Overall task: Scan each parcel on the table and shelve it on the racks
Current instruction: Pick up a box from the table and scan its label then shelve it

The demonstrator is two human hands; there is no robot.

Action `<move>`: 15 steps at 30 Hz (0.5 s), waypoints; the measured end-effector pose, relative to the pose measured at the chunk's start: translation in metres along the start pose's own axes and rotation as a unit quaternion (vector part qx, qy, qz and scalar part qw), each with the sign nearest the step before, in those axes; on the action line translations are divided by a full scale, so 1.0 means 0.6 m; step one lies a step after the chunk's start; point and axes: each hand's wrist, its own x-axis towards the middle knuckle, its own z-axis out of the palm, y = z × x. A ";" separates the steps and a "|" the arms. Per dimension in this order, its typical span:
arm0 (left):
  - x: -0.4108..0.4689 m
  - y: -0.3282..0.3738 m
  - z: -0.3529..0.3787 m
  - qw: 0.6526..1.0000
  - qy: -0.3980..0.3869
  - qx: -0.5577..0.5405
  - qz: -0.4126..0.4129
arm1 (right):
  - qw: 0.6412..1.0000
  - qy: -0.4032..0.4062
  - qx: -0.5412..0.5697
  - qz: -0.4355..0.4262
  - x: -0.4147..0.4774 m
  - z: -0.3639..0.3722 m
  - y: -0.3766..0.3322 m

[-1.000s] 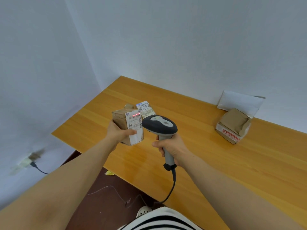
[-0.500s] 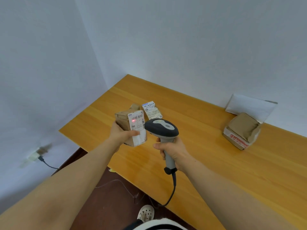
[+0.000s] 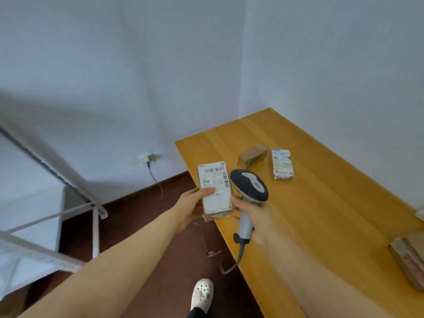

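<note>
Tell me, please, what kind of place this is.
Probably a small parcel sorting room. The right hand holds a corded barcode scanner, the left hand a labelled parcel; more parcels lie on the wooden table, and a white metal rack stands at the left.

Both bare forearms reach forward and draw together. The left hand (image 3: 190,210) holds a parcel (image 3: 215,191) from its left side, thumb flat across the label and fingers behind. Just right of that grip, the right hand (image 3: 254,214) curls round the handle of a scanner (image 3: 251,187), its fingers close beside the parcel's right edge.
</note>
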 end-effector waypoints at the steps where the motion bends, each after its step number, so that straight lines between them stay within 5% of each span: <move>1: -0.022 -0.006 -0.020 1.000 0.015 -0.011 0.008 | 1.000 -0.026 -0.004 0.009 -0.004 0.025 0.010; 15: -0.349 -0.097 -0.432 0.955 0.228 -0.167 0.090 | 0.955 -0.247 -0.146 0.075 -0.125 0.464 0.200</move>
